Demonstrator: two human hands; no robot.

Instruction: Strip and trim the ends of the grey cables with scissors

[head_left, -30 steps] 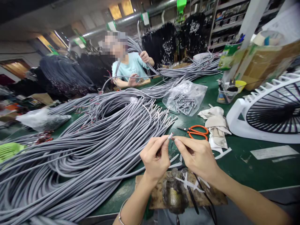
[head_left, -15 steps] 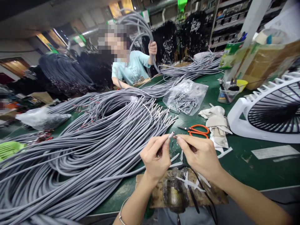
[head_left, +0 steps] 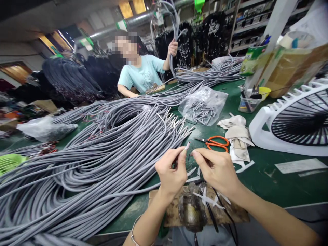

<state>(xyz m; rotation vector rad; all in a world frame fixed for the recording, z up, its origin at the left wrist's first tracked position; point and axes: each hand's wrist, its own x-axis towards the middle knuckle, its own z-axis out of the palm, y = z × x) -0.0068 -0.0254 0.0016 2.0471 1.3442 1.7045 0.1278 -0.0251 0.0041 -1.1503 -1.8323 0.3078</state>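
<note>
Between thumb and forefinger, my left hand (head_left: 171,169) pinches a cable end (head_left: 187,146) that points up, whitish with a dark reddish tip. Close by on the right, my right hand (head_left: 216,167) is closed in a pinch, its fingertips a small gap away from that tip. Whatever sits in the right pinch is too small to make out. A large pile of grey cables (head_left: 102,164) covers the table on the left, many stripped whitish ends toward my hands. Just beyond my right hand lie orange-handled scissors (head_left: 217,143).
Below my hands a metal device (head_left: 192,213) sits on a wooden board (head_left: 171,218) with white strips. To the right are a cloth bundle (head_left: 237,133) and a white fan (head_left: 261,136). A plastic bag of short grey pieces (head_left: 205,106) lies ahead. Across the table a co-worker (head_left: 142,73) holds cables.
My right fingertips have drawn slightly away from the cable end, which stands a little more upright. The co-worker's raised hand with the looped cables has shifted right.
</note>
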